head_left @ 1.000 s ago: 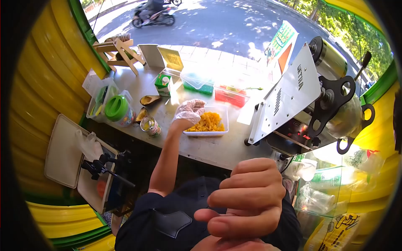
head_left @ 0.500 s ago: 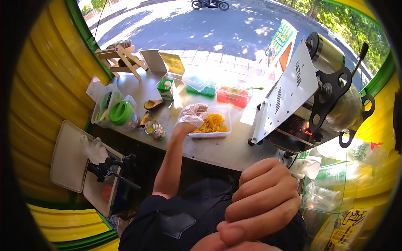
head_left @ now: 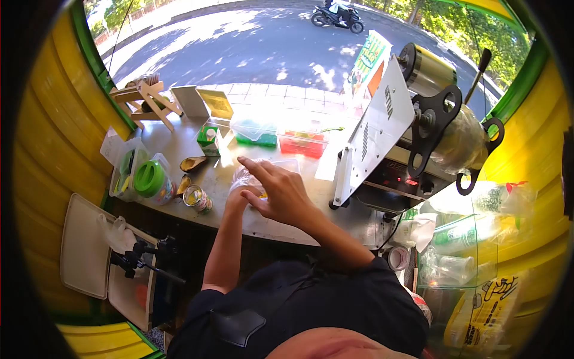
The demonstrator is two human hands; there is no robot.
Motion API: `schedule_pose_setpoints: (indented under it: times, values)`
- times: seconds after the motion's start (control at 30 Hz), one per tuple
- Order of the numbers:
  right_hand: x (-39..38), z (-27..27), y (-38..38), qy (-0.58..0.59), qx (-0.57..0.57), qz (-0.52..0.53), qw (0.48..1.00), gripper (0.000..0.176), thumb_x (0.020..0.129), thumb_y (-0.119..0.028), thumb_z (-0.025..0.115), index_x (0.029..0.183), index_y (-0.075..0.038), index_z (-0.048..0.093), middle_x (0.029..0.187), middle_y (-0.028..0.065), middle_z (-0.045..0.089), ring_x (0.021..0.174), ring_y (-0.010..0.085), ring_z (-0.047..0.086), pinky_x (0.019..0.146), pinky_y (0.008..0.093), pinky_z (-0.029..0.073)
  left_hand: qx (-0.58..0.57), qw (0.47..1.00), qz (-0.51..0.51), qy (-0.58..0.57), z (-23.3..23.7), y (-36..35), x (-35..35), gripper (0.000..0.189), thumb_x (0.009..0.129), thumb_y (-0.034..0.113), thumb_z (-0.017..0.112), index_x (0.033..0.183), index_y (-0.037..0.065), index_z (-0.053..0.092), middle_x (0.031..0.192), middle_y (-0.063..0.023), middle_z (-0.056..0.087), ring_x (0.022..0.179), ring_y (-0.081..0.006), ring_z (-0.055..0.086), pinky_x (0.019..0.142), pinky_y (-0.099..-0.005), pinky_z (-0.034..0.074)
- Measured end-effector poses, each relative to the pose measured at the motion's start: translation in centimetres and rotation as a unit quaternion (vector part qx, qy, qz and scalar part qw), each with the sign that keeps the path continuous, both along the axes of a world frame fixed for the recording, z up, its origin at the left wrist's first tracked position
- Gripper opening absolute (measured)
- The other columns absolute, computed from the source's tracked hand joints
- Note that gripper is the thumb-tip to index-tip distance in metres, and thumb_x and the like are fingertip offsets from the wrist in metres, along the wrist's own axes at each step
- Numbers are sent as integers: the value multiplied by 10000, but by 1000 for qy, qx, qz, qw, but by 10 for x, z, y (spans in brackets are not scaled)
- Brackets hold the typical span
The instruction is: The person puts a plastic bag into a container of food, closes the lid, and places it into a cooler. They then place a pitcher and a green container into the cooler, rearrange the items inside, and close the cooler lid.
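My left hand (head_left: 240, 178), in a clear plastic glove, is over the clear plastic tub (head_left: 292, 164); its fingers are mostly hidden behind my right hand. My bare right hand (head_left: 280, 192) lies across the gloved hand, thumb near the left wrist and forefinger stretched out, the fingers apart. It covers most of the tub, and only a bit of the chopped yellow fruit (head_left: 263, 195) shows. Left of the hands are an opened tin can (head_left: 197, 199) and a hollowed dark skin (head_left: 192, 163) that looks like avocado.
A cup sealing machine (head_left: 382, 137) stands at the right of the metal counter. Along the back are a green carton (head_left: 208, 140), a tub of green stuff (head_left: 256, 136) and a tub of red stuff (head_left: 302, 143). A green-lidded jar (head_left: 149, 178) is at left.
My right hand has moved from close to the camera forward onto my gloved left hand, covering the tub. The view has shifted right, and the motorbike on the road has moved right.
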State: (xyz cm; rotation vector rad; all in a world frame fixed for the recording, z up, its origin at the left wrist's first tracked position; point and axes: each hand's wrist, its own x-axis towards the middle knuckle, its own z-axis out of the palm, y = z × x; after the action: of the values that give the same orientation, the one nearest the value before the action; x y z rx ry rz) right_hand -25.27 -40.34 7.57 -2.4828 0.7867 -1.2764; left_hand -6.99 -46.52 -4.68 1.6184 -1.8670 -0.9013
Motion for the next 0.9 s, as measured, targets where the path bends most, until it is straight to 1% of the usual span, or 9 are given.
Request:
schedule_pose_setpoints:
  times: [0.1,0.13,0.23,0.27,0.3,0.37,0.53,0.67,0.9]
  values:
    - [10,-34,-19,34,-7,-15,999,633,923,-205,765,1517,-152,554,1065,152,755,930,347,743,774,447,583,-91,975,-72,-192,-21,11,11,511,1087,328,513,1534,81,505,1536,-192,552,1452,-304,515,1216,-406,408]
    - [12,-40,-22,35,24,4,999,626,929,-198,750,1519,-156,544,1055,156,752,955,361,736,800,465,578,-91,985,-60,-131,-87,-3,31,569,1070,325,526,1588,108,433,1614,-193,447,1542,-290,391,1287,-413,293]
    - [16,-44,-26,81,42,-8,996,580,930,-159,731,1486,-159,565,1025,156,745,935,364,731,792,473,573,-100,981,-70,-153,-85,1,17,664,1046,389,479,1587,23,363,1604,-218,439,1531,-327,392,1300,-459,257]
    - [17,-45,-28,87,46,-1,995,588,916,-147,737,1478,-161,566,998,156,740,925,371,725,799,489,568,-234,930,-64,-276,-195,-38,40,628,1063,358,460,1571,-1,378,1598,-214,451,1527,-312,404,1287,-459,294]
    - [14,-38,-26,87,45,-4,995,588,916,-147,737,1478,-161,566,998,156,740,925,371,725,799,489,568,-160,959,-67,-222,-157,-20,34,628,1057,353,468,1570,2,383,1592,-213,458,1521,-314,411,1282,-458,300]
    - [9,-20,-18,87,76,55,992,584,908,-123,728,1467,-158,564,996,163,737,922,385,722,807,504,562,-115,965,-67,-227,-114,-8,25,628,1045,344,484,1567,8,393,1580,-213,472,1511,-318,424,1273,-455,312]
    - [13,-33,-24,59,46,85,994,558,904,-81,686,1447,-111,561,979,214,714,919,431,696,805,530,538,-44,962,-72,-261,-42,7,4,630,1015,321,524,1560,24,418,1550,-211,509,1485,-328,457,1251,-449,343]
    - [16,-40,-29,113,51,50,991,654,914,-94,697,1531,-167,494,988,168,734,954,389,716,813,507,556,-8,955,-81,-286,-10,14,-8,634,991,302,556,1554,36,437,1527,-210,537,1465,-336,483,1233,-443,367]
    - [16,-35,-37,144,64,69,985,636,909,-39,680,1503,-145,476,1010,194,721,951,405,707,785,511,545,32,944,-98,-314,12,19,-18,647,950,270,613,1544,58,472,1485,-208,588,1428,-349,529,1202,-434,409]
